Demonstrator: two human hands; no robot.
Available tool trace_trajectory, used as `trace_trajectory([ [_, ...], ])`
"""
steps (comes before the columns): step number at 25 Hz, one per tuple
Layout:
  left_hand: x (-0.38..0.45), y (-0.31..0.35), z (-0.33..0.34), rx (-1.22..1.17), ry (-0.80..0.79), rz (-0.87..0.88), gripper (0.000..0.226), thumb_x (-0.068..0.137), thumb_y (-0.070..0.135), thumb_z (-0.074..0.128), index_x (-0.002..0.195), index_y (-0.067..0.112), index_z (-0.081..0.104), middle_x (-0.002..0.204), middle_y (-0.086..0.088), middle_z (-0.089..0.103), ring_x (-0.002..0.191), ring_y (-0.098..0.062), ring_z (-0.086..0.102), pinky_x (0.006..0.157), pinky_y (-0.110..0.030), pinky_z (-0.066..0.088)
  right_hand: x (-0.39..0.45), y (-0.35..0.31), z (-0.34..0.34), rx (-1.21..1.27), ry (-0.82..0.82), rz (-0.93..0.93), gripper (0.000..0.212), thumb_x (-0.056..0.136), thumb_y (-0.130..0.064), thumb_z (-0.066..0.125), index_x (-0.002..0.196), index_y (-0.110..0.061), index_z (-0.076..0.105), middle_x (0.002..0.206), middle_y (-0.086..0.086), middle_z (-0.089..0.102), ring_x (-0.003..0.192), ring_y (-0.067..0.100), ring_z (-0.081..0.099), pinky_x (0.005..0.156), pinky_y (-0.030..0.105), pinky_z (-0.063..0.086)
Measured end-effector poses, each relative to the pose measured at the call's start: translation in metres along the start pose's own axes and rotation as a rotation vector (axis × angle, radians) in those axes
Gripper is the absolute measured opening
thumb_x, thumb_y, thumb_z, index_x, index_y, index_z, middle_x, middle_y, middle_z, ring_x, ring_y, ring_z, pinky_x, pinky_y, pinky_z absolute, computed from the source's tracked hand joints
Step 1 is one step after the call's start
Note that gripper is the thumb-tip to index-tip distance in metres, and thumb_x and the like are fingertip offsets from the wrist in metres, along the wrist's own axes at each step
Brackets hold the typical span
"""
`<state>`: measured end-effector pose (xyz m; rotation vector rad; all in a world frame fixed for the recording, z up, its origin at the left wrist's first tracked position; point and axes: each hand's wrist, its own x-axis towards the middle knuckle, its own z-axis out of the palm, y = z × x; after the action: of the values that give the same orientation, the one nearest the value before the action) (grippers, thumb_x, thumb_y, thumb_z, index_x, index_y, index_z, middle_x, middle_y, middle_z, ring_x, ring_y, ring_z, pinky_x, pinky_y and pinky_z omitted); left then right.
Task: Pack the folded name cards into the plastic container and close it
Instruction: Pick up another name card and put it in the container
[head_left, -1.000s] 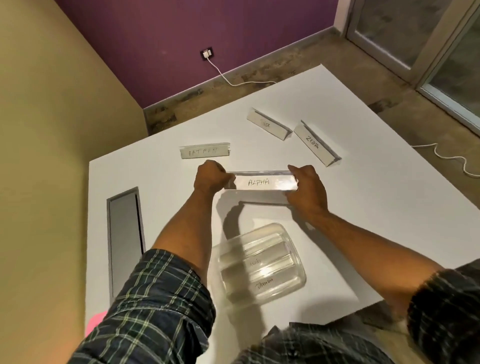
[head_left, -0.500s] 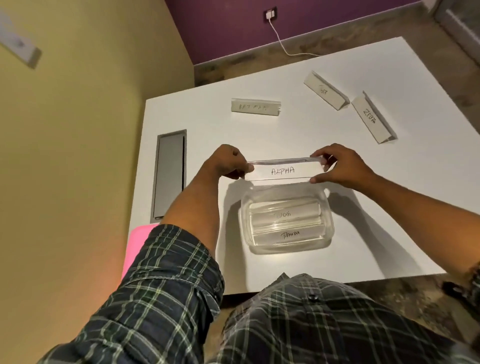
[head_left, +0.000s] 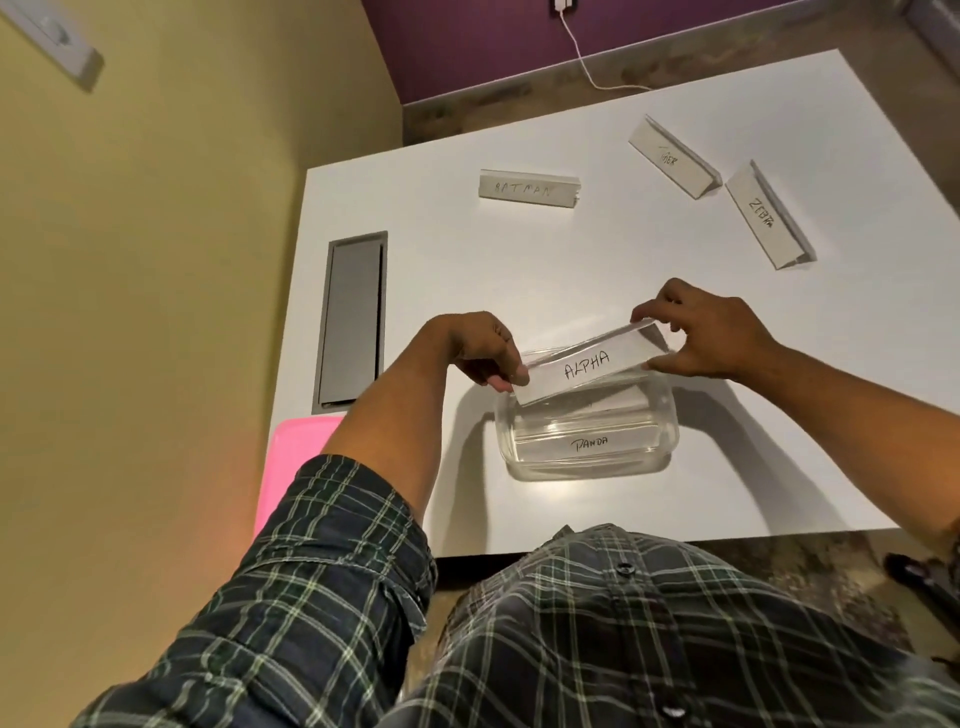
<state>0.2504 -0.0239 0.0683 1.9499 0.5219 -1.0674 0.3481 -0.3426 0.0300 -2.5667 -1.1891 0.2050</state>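
A folded white card marked ALPHA (head_left: 587, 364) is tilted over the far rim of the clear plastic container (head_left: 670, 447). My left hand (head_left: 478, 353) pinches its lower left end and my right hand (head_left: 701, 332) pinches its raised right end. Inside the container lies a card marked PANDA (head_left: 589, 444), with another card partly hidden behind it. Three folded cards stand on the white table (head_left: 571, 260) farther away: BATMAN (head_left: 527, 188) at the back left, a faintly written card (head_left: 672, 156) and ZEBRA (head_left: 766, 218) at the back right.
A grey cable hatch (head_left: 350, 322) is set into the table at the left. A pink lid (head_left: 291, 467) sticks out by the table's front left corner. A yellow wall runs close along the left side; a white cable (head_left: 587, 67) lies on the floor behind.
Both hands have brought the ALPHA card nearer and lower, from above the table behind the container to over its far rim. The card is now tilted, left end down.
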Motion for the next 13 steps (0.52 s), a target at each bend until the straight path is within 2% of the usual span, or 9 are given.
trace_trajectory([
  [3, 0.005, 0.002, 0.007, 0.068, -0.091, -0.041, 0.008, 0.087, 0.013, 0.075, 0.095, 0.013, 0.075, 0.101, -0.001, 0.079, 0.079, -0.011, 0.076, 0.072, -0.024, 0.053, -0.009, 0.002, 0.003, -0.119, -0.008, -0.094, 0.062, 0.061, -0.061, 0.080, 0.115, -0.040, 0.059, 0.098, -0.010, 0.042, 0.071, 0.012, 0.043, 0.054, 0.020, 0.027],
  [6, 0.013, 0.007, 0.015, 0.137, -0.124, -0.089, 0.012, 0.085, 0.015, 0.077, 0.096, 0.012, 0.072, 0.100, -0.003, 0.079, 0.082, -0.014, 0.077, 0.066, -0.022, 0.053, -0.016, 0.004, 0.008, -0.166, -0.007, -0.200, 0.060, 0.062, -0.057, 0.079, 0.114, -0.034, 0.064, 0.107, -0.005, 0.053, 0.078, 0.019, 0.055, 0.057, 0.024, 0.033],
  [9, 0.023, 0.012, 0.024, 0.266, -0.139, -0.113, 0.038, 0.080, 0.019, 0.082, 0.113, 0.002, 0.072, 0.098, -0.006, 0.079, 0.076, -0.013, 0.077, 0.065, -0.022, 0.055, -0.022, 0.002, 0.016, -0.203, -0.040, -0.297, 0.055, 0.064, -0.051, 0.079, 0.113, -0.026, 0.069, 0.106, -0.005, 0.067, 0.084, 0.022, 0.065, 0.062, 0.029, 0.045],
  [13, 0.033, 0.015, 0.044, 0.416, -0.113, -0.079, 0.048, 0.079, 0.012, 0.083, 0.122, -0.001, 0.066, 0.086, -0.002, 0.076, 0.076, -0.018, 0.074, 0.071, -0.028, 0.054, -0.026, -0.009, 0.026, -0.274, -0.191, -0.302, 0.050, 0.071, -0.056, 0.070, 0.108, -0.023, 0.065, 0.098, -0.004, 0.067, 0.089, 0.024, 0.064, 0.073, 0.036, 0.049],
])
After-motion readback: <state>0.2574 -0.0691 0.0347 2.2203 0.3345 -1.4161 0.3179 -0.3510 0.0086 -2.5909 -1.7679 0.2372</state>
